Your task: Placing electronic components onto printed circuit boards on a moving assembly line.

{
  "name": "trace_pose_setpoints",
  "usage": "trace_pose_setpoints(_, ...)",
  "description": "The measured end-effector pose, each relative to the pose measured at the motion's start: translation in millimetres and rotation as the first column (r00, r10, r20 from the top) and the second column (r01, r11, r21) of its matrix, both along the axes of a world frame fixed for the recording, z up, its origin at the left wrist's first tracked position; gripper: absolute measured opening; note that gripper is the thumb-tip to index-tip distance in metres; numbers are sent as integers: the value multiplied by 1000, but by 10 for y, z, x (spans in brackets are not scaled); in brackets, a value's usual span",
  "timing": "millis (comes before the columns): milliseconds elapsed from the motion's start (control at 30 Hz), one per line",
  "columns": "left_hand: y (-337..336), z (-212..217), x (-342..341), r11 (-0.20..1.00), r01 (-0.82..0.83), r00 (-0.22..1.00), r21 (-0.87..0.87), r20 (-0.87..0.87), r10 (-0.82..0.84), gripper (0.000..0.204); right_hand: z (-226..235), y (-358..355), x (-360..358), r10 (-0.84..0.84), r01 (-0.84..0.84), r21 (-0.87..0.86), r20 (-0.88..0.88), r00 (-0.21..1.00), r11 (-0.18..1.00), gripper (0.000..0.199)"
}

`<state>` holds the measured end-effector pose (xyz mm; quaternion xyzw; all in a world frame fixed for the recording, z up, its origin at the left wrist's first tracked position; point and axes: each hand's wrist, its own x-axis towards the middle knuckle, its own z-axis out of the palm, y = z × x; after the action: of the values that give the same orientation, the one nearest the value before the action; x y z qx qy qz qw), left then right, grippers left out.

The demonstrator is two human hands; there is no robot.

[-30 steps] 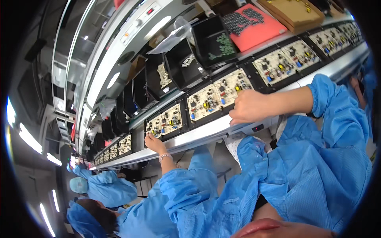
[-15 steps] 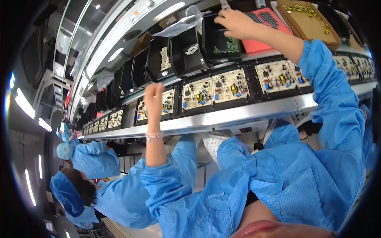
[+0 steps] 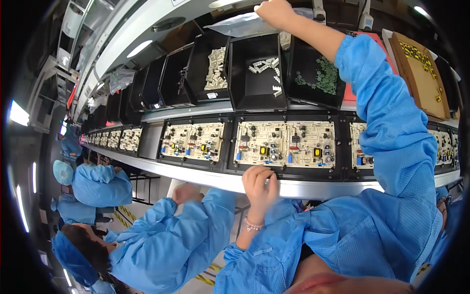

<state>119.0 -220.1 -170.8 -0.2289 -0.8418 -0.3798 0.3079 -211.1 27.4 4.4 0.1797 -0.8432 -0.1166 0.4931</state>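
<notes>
My left hand (image 3: 259,183), a bead bracelet on its wrist, rests with curled fingers on the front edge of the black carrier holding a cream circuit board (image 3: 286,143). Nothing shows between its fingers. My right arm, in a blue sleeve, stretches up to the row of black bins. My right hand (image 3: 276,12) is above the bin of small white parts (image 3: 259,68), next to a clear plastic bag (image 3: 245,24). Its fingers face away, so its grip is hidden. A bin of green discs (image 3: 320,76) stands just right of it.
More circuit boards (image 3: 193,141) in black carriers run along a metal conveyor rail (image 3: 215,179). A co-worker in a blue coat sits at my left, with a hand (image 3: 188,192) by the rail. Further workers (image 3: 100,183) sit beyond. A brown tray (image 3: 421,73) lies upper right.
My right hand has gone from the circuit boards up to the bins. My left hand has come to the front edge of the carrier before me. The view has swung toward the bins.
</notes>
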Motion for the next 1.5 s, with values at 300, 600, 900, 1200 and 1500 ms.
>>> trace_pose_setpoints(300, 13, 14, -3, 999, 25, 1000, -40, 9, -25, 12, 453, -191, -602, -10, 5, 77, 61, 998, 997, 8)
trace_pose_setpoints(600, 14, 37, -3, 999, 33, 998, -7, 61, -32, 16, 592, -653, -613, 155, -144, -263, 20, 988, 954, 14)
trace_pose_setpoints(900, 92, 232, -222, 988, 146, 968, -51, 216, -132, 39, 561, -428, -10, 357, -542, -596, -410, 840, 592, 31)
trace_pose_setpoints(1200, 395, 368, -1260, 936, 151, 972, -318, 221, -82, 65, 541, -569, 30, 436, -712, -650, -739, 513, -264, 36)
trace_pose_setpoints(1500, 492, 632, -1417, 984, 83, 984, -159, 170, -55, 67, 557, -534, 116, 315, -370, -469, -858, 407, -802, 20)
